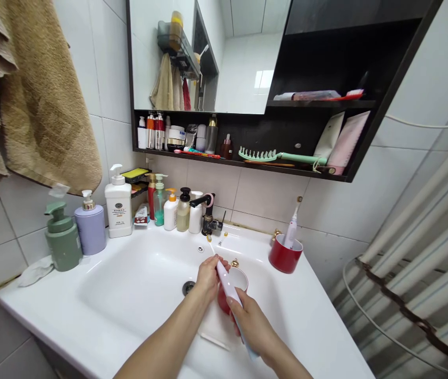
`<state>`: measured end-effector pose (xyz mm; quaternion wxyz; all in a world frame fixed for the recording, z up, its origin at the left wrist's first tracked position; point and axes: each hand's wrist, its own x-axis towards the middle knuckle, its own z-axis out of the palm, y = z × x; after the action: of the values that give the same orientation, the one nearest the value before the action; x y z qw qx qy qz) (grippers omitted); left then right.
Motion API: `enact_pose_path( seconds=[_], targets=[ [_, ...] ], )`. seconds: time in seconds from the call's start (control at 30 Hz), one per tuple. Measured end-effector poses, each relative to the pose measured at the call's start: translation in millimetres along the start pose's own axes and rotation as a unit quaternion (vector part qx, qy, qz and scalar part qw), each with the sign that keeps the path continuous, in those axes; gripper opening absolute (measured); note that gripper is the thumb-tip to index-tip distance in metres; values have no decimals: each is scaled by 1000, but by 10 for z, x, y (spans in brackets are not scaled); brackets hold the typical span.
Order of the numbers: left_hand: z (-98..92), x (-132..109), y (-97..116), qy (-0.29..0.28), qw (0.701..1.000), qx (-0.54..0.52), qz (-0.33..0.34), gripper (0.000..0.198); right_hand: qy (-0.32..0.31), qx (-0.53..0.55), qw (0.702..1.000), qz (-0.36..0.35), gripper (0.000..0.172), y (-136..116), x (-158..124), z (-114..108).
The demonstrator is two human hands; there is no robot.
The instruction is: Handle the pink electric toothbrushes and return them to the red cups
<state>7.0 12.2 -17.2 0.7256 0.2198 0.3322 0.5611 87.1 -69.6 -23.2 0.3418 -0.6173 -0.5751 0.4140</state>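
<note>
Left hand (pixel 207 277) clamped on red cup (pixel 224 301), right hand (pixel 252 328) clamped on white tube (pixel 228 285) over washbasin (pixel 53 310)

Mug (pixel 234 292) over basin (pixel 137 284) (drain (pixel 188 287) beside), pump bottles (pixel 118 202) left of faucet (pixel 208 216).

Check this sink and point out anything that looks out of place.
A crumpled white cloth lies bunched on the left rim of the white sink, against the green pump bottle. It looks dropped there, whereas the bottles nearby stand upright in a neat group.
</note>
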Motion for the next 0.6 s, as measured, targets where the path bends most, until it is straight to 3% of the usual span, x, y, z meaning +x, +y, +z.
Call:
enact_pose_path(
  seconds=[0.3, 0.43, 0.6],
  targets=[
    [-9, 16, -13, 6, 1000, -2, 2, 10, -5, 5, 1000, 12, 24, -3, 0, 30],
    [2, 4, -19, 12, 1000, -8, 9, 10, 37, -46, 998, -24, 21, 5, 7, 24],
    [-3, 13, -38, 14, 1000, -6, 12, 10, -36, 61, 996, 44, 25, -46, -35, 22]
  ],
)
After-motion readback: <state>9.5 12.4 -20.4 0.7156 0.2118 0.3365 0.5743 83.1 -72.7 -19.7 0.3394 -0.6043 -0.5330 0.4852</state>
